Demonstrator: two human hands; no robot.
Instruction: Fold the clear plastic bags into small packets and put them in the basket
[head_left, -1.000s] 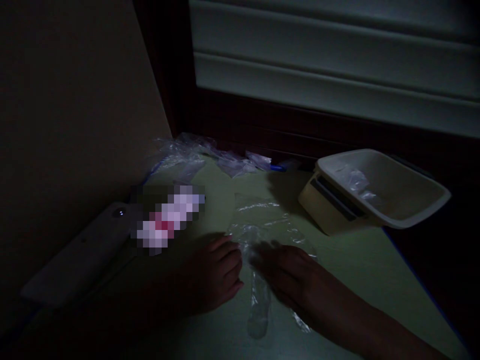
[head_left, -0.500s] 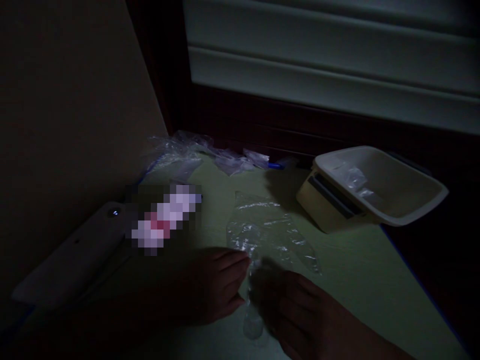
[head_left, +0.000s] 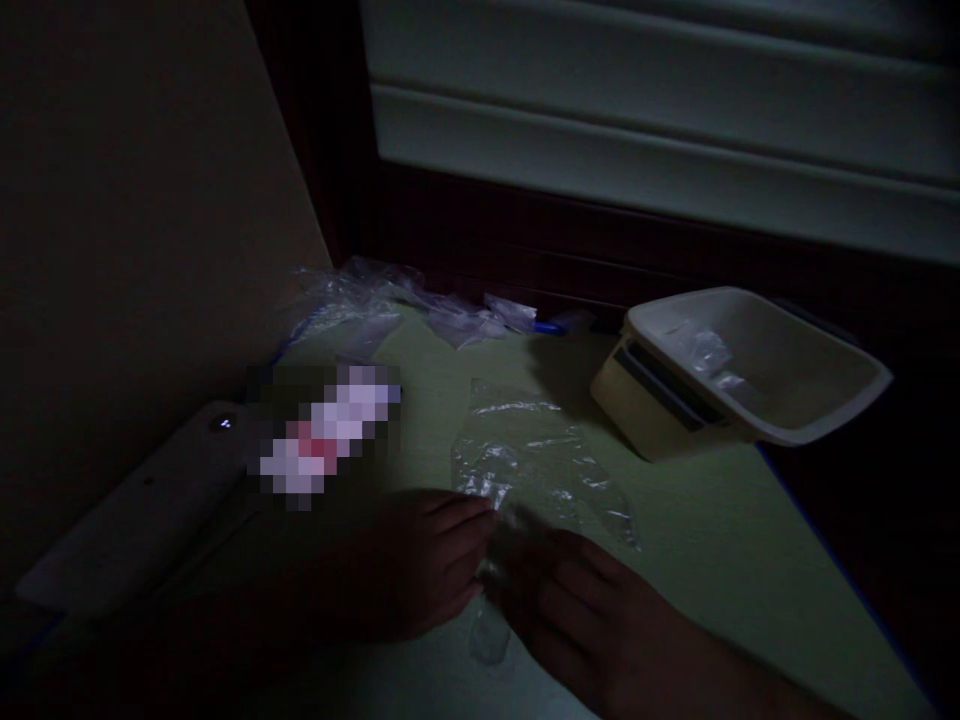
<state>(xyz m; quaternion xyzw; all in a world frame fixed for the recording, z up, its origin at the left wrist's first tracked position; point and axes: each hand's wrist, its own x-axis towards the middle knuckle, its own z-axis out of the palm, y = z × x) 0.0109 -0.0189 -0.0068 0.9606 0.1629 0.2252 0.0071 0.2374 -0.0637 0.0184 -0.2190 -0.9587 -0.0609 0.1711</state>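
Left of the tub (head_left: 637, 420), on the counter (head_left: 705, 570): clear plastic film (head_left: 525, 430), spread flat and wrinkled; its broad part lies just beside the tub's shadow.
Film, long axis: runs roughly from the far side, level with the tub, down to the near side; broad end closer to the tub, narrow strip (head_left: 491, 640) farthest from it. A second pointed part slants off on the near side of the tub.
Left hand (head_left: 442, 560): nearer side of the tub and well to its left; fingers together and bent, tips at the strip's left edge. Broad part lies ahead and to the right of this hand. Whether it pinches film: cannot tell.
Right hand (head_left: 577, 610): nearer side of the tub, the closer of the two to it; fingers point left, across the strip. Broad part lies straight ahead. Fingertips dark and blurred; grip or gap, cannot tell.
Hand nearer the strip: both sets of fingers reach it; the right covers more.
Inside the tub: crumpled clear plastic (head_left: 709, 350).
Far left of the tub: loose plastic wrappings (head_left: 450, 315) along the back edge; a long white object (head_left: 142, 510) beyond a pixelated patch.
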